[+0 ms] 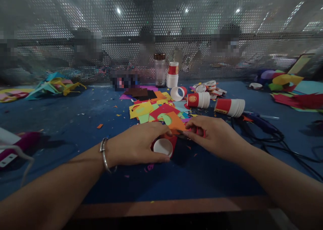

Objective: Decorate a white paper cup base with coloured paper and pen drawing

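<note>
My left hand [141, 141] curls around a short white paper cup [163, 148] with some red on its outside, open end facing me. Its thumb lies along the near side, and the fingers on the far side are partly hidden. Close to it, my right hand [214, 134] is closed on red-handled scissors [202, 132]; a dark blade points left, towards the cup. Just beyond both hands lies a sheet of orange paper [176, 121], on a heap of coloured paper with a yellow piece [141, 110] and a red piece [165, 110].
Stacked red and white paper cups [198, 100] lie beyond the heap, with another stack [229, 108] to the right. Behind stand a clear bottle [159, 72] and upright cups [173, 75]. A dark glue gun [262, 124] with cables lies right; a purple power strip [19, 147] is left.
</note>
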`<state>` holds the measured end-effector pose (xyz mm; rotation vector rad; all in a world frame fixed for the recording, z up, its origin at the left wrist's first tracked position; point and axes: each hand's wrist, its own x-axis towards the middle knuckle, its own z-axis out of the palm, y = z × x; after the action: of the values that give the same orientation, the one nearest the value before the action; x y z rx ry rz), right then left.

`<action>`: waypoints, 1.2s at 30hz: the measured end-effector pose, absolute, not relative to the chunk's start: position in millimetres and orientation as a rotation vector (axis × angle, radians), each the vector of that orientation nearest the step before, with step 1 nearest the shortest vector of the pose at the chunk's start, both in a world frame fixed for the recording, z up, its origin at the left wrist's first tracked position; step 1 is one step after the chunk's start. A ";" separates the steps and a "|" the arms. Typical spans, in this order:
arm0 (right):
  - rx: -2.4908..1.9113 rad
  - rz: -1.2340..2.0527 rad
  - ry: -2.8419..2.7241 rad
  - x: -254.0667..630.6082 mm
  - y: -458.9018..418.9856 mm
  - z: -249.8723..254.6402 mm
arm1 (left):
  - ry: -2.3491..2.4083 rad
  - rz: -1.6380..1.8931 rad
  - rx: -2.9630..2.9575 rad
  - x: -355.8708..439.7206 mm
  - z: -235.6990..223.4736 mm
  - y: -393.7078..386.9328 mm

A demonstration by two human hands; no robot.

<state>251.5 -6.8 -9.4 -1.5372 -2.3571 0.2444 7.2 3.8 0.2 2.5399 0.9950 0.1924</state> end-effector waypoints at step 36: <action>-1.509 0.515 -2.719 263.3 -8.2 1.0 | 1.243 0.152 2.427 -15.2 7.1 32.2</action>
<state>263.3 -8.2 1.0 -1.5087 -2.7187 0.5154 -15.2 32.2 7.1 2.4272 1.2430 0.1520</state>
